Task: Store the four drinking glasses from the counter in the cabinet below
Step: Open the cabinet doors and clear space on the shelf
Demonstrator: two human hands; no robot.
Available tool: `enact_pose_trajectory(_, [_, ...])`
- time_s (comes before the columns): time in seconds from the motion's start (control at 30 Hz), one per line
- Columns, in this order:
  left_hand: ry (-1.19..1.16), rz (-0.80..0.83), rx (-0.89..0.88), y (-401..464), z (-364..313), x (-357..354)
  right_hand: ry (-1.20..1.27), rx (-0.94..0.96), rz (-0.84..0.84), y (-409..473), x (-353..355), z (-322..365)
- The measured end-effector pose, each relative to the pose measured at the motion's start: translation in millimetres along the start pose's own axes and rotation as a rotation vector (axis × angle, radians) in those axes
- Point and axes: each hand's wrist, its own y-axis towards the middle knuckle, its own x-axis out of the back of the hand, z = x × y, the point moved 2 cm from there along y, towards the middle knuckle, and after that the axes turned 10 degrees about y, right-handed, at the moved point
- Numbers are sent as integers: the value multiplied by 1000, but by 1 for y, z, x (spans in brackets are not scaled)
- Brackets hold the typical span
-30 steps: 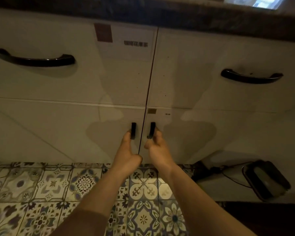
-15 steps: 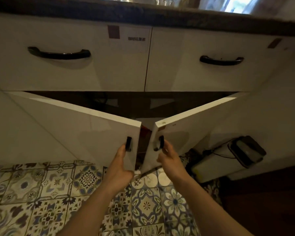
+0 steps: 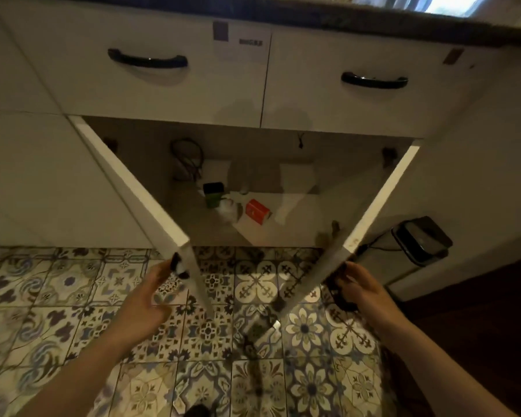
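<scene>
Below counter (image 3: 313,13): cabinet (image 3: 253,145) doors swung wide. Left hand (image 3: 145,299) grips left door handle (image 3: 178,267), right hand (image 3: 363,285) grips right door handle (image 3: 339,291) (motion-blurred). Red box (image 3: 256,211) inside.

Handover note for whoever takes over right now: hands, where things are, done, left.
Left hand: fingertips at the left door handle; hard to tell if it grips.
Right hand: closed on the right door handle.
Cabinet: both doors swung wide. Inside toward the back: a red box, a green item, cables. Front of the floor looks bare.
Glasses: none in either hand, none in the cabinet; the counter top is barely in view, so cannot confirm them there.
Done: cabinet opened.
Left: let go of the doors, fetch all four glasses, set them inside, close up.
</scene>
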Motion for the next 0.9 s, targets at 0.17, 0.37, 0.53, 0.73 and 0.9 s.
enact_pose_trajectory(0.17, [11,-46,148,-40,49,40,14,-91,-63,-37,83,-26])
enact_pose_trajectory(0.37, [34,-190,297,-51,141,100,-41,-93,-275,-34,179,-65])
enact_pose_trajectory(0.53, [40,-307,345,-53,198,127,-21,-354,-426,-1,237,-149])
enact_pose_trajectory(0.73, [198,-255,607,-83,192,68,-427,-466,-355,-53,114,-134])
enact_pose_trajectory(0.9, [558,225,494,-69,98,-40,-864,-187,167,-45,-34,-98])
